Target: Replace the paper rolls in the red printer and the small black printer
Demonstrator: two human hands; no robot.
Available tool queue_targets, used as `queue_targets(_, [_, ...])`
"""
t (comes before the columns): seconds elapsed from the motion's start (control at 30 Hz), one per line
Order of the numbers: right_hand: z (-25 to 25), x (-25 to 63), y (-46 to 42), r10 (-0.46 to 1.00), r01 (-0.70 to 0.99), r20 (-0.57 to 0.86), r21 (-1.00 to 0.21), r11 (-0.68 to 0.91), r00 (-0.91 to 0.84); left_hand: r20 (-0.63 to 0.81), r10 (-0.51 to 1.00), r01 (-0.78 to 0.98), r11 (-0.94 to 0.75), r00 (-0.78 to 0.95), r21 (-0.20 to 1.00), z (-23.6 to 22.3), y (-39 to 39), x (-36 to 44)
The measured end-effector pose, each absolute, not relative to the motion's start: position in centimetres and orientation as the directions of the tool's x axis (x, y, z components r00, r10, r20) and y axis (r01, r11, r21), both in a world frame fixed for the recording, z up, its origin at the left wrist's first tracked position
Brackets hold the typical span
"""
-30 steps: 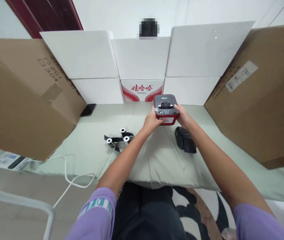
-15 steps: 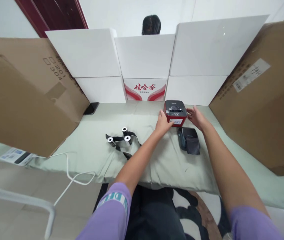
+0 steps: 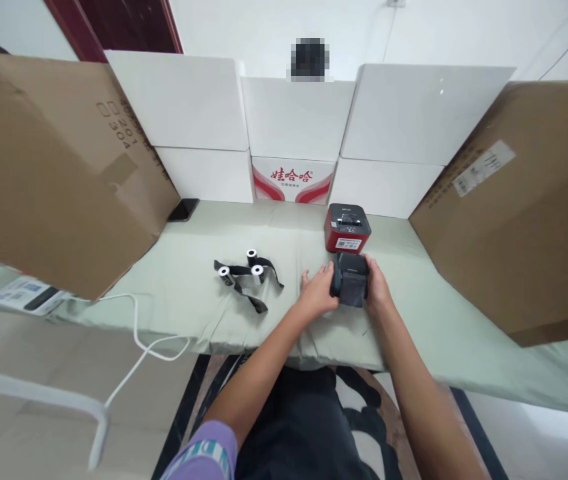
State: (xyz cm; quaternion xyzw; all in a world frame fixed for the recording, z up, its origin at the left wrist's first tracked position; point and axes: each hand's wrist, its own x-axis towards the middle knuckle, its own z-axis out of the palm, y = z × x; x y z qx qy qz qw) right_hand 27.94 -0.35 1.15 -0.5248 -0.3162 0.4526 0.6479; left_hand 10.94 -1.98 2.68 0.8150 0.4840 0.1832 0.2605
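Observation:
A black boxy device (image 3: 350, 279) sits on the pale green cloth-covered table (image 3: 189, 293), held between both my hands. My left hand (image 3: 320, 291) grips its left side and my right hand (image 3: 375, 287) wraps its right side. Just behind it stands a small red and grey label printer (image 3: 347, 227), untouched. To the left lie three small white paper rolls on black strips (image 3: 247, 275).
White boxes (image 3: 294, 127) are stacked along the table's far edge, one with red print. Big cardboard sheets (image 3: 49, 167) lean at both sides. A black phone (image 3: 183, 209) lies at the back left. A white cable (image 3: 137, 340) hangs off the front edge. A person's head shows behind the boxes.
Both hands left the red printer, which now rests on the table, and came back toward me to take hold of the black device. The view shifted slightly.

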Motion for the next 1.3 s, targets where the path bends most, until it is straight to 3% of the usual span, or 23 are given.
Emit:
queue_targets(0.33, [-2.0,20.4,0.1,0.958,-0.11,0.016,-0.993,0.05,0.288,0.106,0.957,0.796,-0.285,0.271,0.533,0.2,-5.7,3.8])
queue_targets(0.67, [-2.4,20.0,-2.1,0.937,0.064,0.176,-0.984,0.165,0.301,0.185,0.963,0.725,-0.268,0.194,0.635,0.7,-6.4,3.8])
queue_targets(1.3, [-2.3,20.4,-1.7,0.944,0.103,0.166,-0.984,0.142,0.286,0.182,0.954,0.77,-0.3,0.239,0.563,0.0,-5.7,3.7])
